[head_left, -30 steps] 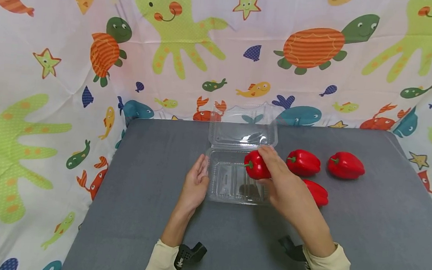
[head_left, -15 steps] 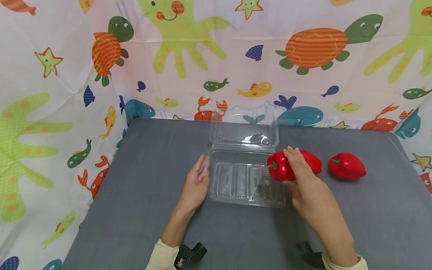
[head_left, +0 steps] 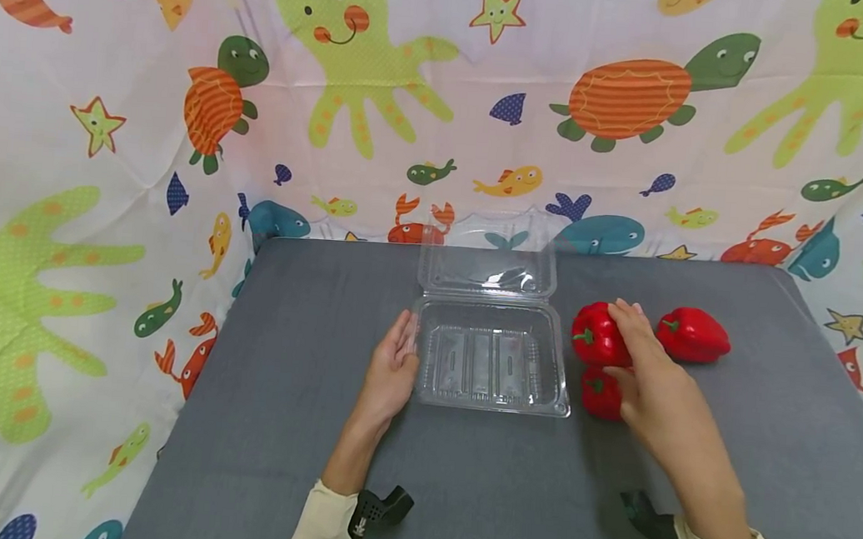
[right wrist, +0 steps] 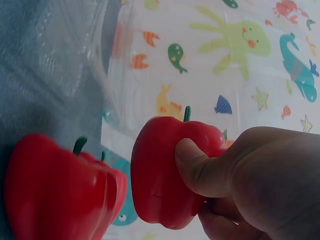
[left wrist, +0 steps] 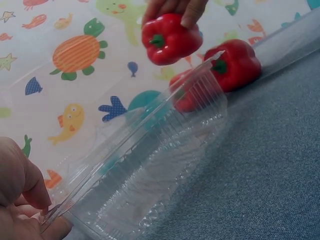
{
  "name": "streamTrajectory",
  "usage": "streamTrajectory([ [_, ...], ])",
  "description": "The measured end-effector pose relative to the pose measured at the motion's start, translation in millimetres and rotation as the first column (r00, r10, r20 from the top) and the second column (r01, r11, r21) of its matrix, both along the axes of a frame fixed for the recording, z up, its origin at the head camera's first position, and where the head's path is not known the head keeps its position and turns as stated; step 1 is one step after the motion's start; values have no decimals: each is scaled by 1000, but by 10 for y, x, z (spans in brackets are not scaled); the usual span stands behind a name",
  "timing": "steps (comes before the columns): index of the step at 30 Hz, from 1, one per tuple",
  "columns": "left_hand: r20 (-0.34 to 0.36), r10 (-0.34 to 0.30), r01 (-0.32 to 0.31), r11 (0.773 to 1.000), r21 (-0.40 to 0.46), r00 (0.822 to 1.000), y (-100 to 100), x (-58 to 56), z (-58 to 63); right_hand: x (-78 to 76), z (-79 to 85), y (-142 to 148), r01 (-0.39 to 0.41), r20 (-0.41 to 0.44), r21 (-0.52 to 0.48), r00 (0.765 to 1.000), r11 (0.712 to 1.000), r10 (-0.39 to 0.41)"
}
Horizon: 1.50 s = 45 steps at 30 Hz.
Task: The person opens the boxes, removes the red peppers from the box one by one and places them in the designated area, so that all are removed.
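Observation:
A red bell pepper (head_left: pixel 598 335) with a green stem is in my right hand (head_left: pixel 666 403). In the right wrist view the thumb presses its side and the fingers curl behind it; the left wrist view shows this pepper (left wrist: pixel 169 40) raised above the others. Just below it in the head view lies a second pepper (head_left: pixel 601 395), partly covered by the hand. A third pepper (head_left: pixel 692 334) rests to the right. My left hand (head_left: pixel 390 371) pinches the left rim of a clear plastic clamshell container (head_left: pixel 493 397), whose lid (head_left: pixel 487 269) stands raised.
A grey cloth-covered table (head_left: pixel 290 360) carries everything. Behind it hangs a white curtain (head_left: pixel 377 190) printed with sea animals. Each wrist wears a black camera mount, such as the left mount (head_left: pixel 385 507).
My right hand has carried the held pepper rightward, from over the container to above the other peppers. The left hand and the container stay in place.

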<state>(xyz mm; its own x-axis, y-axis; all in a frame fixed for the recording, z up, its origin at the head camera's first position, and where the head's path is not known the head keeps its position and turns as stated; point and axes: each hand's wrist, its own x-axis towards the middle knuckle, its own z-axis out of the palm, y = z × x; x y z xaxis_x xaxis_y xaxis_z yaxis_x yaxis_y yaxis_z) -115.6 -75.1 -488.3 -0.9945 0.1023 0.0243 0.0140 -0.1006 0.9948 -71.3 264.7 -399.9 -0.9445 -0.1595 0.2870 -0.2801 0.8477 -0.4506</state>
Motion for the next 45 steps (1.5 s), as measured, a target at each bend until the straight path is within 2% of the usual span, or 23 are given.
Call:
streamTrajectory([
  [11, -8, 0, 1, 1000, 16, 1000, 4, 8, 8, 64, 2, 299, 82, 67, 24, 994, 996, -84],
  [23, -21, -3, 3, 1000, 17, 1000, 6, 3, 0, 105, -50, 496, 141, 95, 58, 985, 988, -147],
  [37, -29, 4, -4, 1000, 7, 1000, 18, 4, 8, 162, -212, 779, 196, 154, 98, 966, 976, -210],
  [45, -22, 8, -8, 1000, 10, 1000, 13, 9, 0, 186, -338, 929, 199, 234, 116, 947, 973, -222],
])
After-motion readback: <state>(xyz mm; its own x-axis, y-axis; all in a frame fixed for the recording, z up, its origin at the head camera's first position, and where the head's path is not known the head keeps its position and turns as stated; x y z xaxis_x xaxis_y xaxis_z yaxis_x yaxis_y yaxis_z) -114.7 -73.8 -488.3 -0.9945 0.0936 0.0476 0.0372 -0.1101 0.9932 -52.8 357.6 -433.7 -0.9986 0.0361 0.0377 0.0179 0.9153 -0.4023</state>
